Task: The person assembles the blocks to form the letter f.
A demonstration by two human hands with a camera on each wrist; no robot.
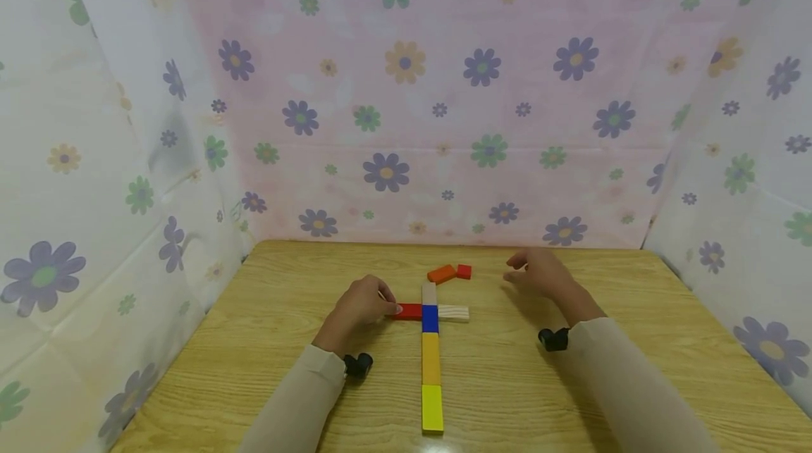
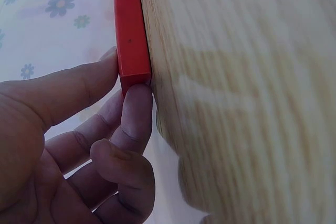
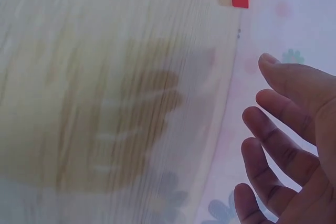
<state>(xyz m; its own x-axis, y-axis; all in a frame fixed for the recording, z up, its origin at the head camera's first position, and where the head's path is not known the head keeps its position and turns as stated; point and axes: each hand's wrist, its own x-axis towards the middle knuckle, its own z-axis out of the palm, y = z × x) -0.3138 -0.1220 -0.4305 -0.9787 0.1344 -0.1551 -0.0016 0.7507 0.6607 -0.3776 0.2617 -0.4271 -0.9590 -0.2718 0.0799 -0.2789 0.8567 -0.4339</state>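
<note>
My left hand (image 1: pixel 364 301) holds the outer end of a long red block (image 2: pixel 132 35), thumb along one side and a fingertip at its end face. That block lies flat, its other end meeting a blue block (image 1: pixel 430 319). A plain wooden block (image 1: pixel 454 313) extends right from the blue one, and another pale wooden block (image 1: pixel 429 294) sits behind it. Toward me the line continues with an orange-yellow block (image 1: pixel 431 358) and a yellow block (image 1: pixel 432 408), forming a cross. Above the table at the right, my right hand (image 1: pixel 542 275) has loosely bent, spread fingers and nothing in them.
Behind the cross lie an orange block (image 1: pixel 441 274) and a small red block (image 1: pixel 464 272), between my two hands. The wooden table (image 1: pixel 266 368) ends at the back against a flowered cloth (image 1: pixel 438 122), with more cloth at both sides.
</note>
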